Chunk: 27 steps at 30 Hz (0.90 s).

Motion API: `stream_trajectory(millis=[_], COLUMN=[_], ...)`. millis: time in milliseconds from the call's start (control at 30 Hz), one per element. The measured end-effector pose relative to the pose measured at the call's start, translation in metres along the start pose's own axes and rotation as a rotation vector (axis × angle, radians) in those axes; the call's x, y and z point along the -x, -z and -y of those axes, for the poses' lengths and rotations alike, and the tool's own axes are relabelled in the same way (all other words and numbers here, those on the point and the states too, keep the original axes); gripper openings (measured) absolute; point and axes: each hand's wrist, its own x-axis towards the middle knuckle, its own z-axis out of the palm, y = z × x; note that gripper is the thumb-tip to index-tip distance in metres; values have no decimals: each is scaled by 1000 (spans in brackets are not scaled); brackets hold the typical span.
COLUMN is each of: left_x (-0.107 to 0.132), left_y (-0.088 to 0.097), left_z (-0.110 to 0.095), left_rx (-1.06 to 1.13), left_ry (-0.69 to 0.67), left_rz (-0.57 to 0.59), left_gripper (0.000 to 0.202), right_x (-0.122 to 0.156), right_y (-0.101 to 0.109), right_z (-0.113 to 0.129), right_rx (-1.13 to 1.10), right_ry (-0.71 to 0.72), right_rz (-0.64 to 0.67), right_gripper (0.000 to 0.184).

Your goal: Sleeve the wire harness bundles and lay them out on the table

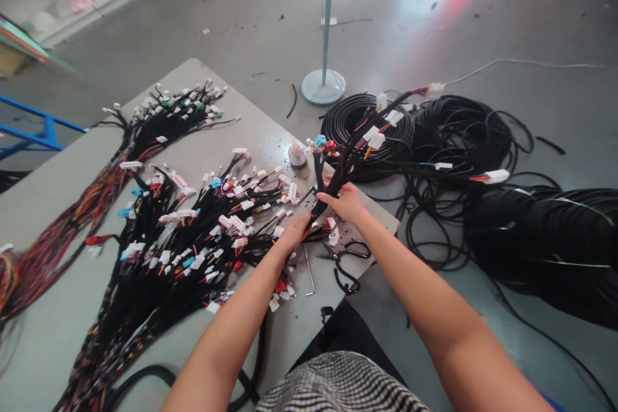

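Near the table's corner, both hands grip one black-sleeved wire harness. My right hand is closed round its thick trunk, just below where the branches split. Lower on the same trunk, my left hand is closed too, its fingers partly hidden. The harness branches reach past the table edge and end in white connectors, with a blue connector and a red one on a short branch. Black-handled scissors lie beside my right forearm. A thin metal hook tool lies near my left wrist.
Bundled harnesses with many connectors cover much of the table. A small round container stands by the edge. Coils of black tubing lie on the floor at right, near a pole's round base.
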Motion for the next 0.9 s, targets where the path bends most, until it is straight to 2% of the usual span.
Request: stream_trajectory(millis=[100,200,233,300,400,500,600,667,733,800,867,900], left_x=[-4,-6,-5,0,5,1,1,7,15,22,26,27], left_y=[-2,-4,-3,0,5,1,-4,-1,6,13,19,20], left_z=[-7,-12,-11,-6,-4,-11,-17,-15,-10,-6,-4,-4], left_rx=[28,27,18,-6,-16,12,-30,-32,12,76,147,180], left_ry=[58,64,73,91,61,61,81,89,76,47,19,11], left_rz=[15,-18,-19,-8,38,16,-90,-116,-95,-55,-11,7], left_gripper=[70,69,69,68,66,69,72,72,71,68,63,61], right_x=[32,90,111,151,190,209,221,224,219,204,182,168], right_y=[2,11,14,16,12,7,7,11,17,20,19,17], right_z=[0,-12,-19,-35,-53,-55,-43,-31,-20,-12,-7,-5], right_rx=[367,547,591,690,827,880,880,775,462,1,-379,-488], right_ry=[92,152,162,162,103,2,-222,-451,-634,-709,-734,-747], right_rz=[-190,-369,-351,-187,70,151,156,241,459,664,710,695], right_gripper=[47,42,37,31,40,33,30,31,45,62,74,78])
